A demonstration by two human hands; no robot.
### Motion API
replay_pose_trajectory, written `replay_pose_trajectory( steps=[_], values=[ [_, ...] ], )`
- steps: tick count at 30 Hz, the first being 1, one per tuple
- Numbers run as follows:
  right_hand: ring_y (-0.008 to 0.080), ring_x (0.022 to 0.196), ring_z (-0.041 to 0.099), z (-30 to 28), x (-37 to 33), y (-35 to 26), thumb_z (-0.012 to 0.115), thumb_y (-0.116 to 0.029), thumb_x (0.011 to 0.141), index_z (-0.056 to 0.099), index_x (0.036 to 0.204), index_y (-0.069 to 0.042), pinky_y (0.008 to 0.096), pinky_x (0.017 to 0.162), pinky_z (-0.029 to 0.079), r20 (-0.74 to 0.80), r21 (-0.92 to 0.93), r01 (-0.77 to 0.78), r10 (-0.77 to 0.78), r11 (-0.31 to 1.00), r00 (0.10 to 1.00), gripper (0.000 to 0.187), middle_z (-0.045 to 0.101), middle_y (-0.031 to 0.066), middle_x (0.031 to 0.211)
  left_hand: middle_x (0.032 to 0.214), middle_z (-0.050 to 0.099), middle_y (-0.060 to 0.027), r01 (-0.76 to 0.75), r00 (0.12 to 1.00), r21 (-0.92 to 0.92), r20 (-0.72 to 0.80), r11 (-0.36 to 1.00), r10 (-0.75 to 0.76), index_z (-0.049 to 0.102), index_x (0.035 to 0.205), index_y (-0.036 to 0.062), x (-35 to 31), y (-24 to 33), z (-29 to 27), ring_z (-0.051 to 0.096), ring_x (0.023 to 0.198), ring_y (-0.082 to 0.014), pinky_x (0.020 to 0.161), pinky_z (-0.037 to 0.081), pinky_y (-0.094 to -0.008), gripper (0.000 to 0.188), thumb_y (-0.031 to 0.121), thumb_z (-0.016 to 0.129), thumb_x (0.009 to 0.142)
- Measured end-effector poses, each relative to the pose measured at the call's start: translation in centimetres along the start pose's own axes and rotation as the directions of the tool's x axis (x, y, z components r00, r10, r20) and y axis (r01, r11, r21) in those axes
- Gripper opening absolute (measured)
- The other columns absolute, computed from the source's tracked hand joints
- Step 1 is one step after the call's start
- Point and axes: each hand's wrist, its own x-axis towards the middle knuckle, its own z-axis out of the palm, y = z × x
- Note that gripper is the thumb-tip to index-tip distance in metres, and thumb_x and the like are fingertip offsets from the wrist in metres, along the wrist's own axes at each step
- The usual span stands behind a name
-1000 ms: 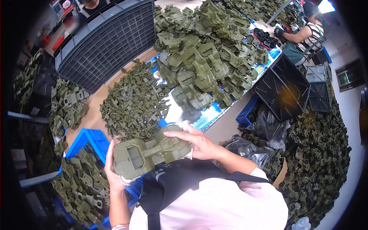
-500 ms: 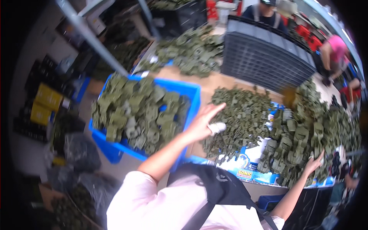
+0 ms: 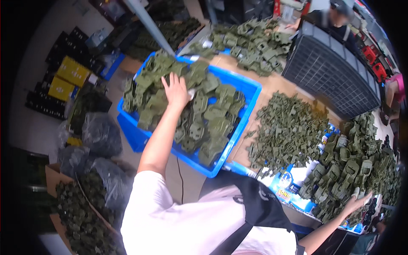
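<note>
Palm down and fingers spread, my left hand (image 3: 175,91) reaches over the blue tub (image 3: 231,78), on or just above its green shells (image 3: 219,126) — I cannot tell whether the fingertips touch, and nothing shows as gripped; my right hand (image 3: 359,202) stretches far to the other side, fingers loosely extended beside a heap of long shells (image 3: 340,170), with nothing in it that I can make out.

Work looks well short of done, by my judgement; the tub is loaded high with shells, a broad pile of small green parts (image 3: 284,131) lies loose on the brown-topped table (image 3: 272,83) between the tub and the long shells, and neither hand shows a piece being worked — much seems left to handle.

Hidden or unclear: the underside of my left hand; most of the tub's floor, buried under shells; my right fingertips, small near the curved rim of view; a co-worker (image 3: 335,17), partly blocked by a black crate (image 3: 331,72); the far-right end of the heap, fading into darkness.
</note>
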Motion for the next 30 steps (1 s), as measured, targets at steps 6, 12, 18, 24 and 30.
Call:
replay_pose_trajectory(
  steps=[6, 12, 18, 24, 30],
  values=[
    [0.0233, 0.109, 0.052, -0.1, -4.1, -18.8, 0.054, -0.014, 0.083, 0.052, 0.121, -0.002, 0.0333, 0.095, 0.040, 0.612, 0.630, -0.479, -0.011, 0.611, 0.791, 0.040, 0.054, 0.0113, 0.119, 0.120, 0.047, -0.0229, -0.016, 0.986, -0.434, -0.158, 0.901, -0.058, 0.058, 0.098, 0.0016, 0.7, 2.7, -3.0, 0.043, 0.113, -0.0398, 0.099, 0.029, -0.0514, 0.041, 0.011, 0.071, 0.060],
    [0.0232, 0.122, 0.038, 1.6, -8.9, -33.3, 0.060, -0.013, 0.082, -0.004, 0.144, -0.013, 0.0323, 0.098, 0.034, 0.835, 0.384, -0.876, -0.296, -0.291, 0.464, 0.089, 0.030, 0.0148, 0.140, 0.121, 0.046, -0.0213, 0.190, 0.959, -0.981, 0.192, 0.030, 0.209, 0.054, 0.095, 0.0015, -7.8, 17.9, -14.2, 0.046, 0.111, -0.0375, 0.090, 0.040, -0.0434, 0.038, 0.017, 0.071, 0.064],
    [0.0252, 0.132, 0.025, 1.2, -11.2, -29.6, 0.056, -0.001, 0.081, 0.002, 0.144, -0.009, 0.0339, 0.103, 0.030, 0.866, 0.465, -0.871, -0.122, -0.158, 0.484, 0.083, 0.020, 0.0174, 0.145, 0.142, 0.016, -0.0250, -0.156, 0.854, -0.940, -0.282, -0.302, 0.438, 0.026, 0.132, 0.0086, -16.0, 20.0, -12.8, 0.026, 0.130, -0.0384, 0.104, 0.025, -0.0482, 0.086, 0.022, 0.079, 0.065],
    [0.0264, 0.137, 0.012, 1.2, -13.4, -28.2, 0.053, -0.002, 0.067, 0.007, 0.143, -0.003, 0.0326, 0.110, 0.014, 0.831, 0.505, -0.809, -0.423, 0.300, 0.362, 0.089, 0.011, 0.0187, 0.148, 0.144, 0.010, -0.0264, 0.277, 0.684, -0.958, 0.143, -0.072, 0.716, -0.022, 0.138, 0.0071, -17.2, 19.4, -9.6, 0.020, 0.133, -0.0340, 0.105, 0.026, -0.0405, 0.123, 0.014, 0.077, 0.064],
    [0.0295, 0.132, 0.028, 4.4, -13.7, -22.6, 0.052, -0.004, 0.072, 0.012, 0.143, -0.004, 0.0338, 0.106, 0.025, 0.775, 0.584, -0.768, -0.464, 0.263, 0.430, 0.082, 0.025, 0.0201, 0.144, 0.131, 0.035, -0.0233, 0.672, 0.566, -0.733, 0.413, -0.109, 0.713, -0.014, 0.142, 0.0139, -14.7, 13.7, -8.9, 0.053, 0.108, -0.0307, 0.086, 0.048, -0.0384, 0.106, 0.008, 0.066, 0.072]
  ],
)
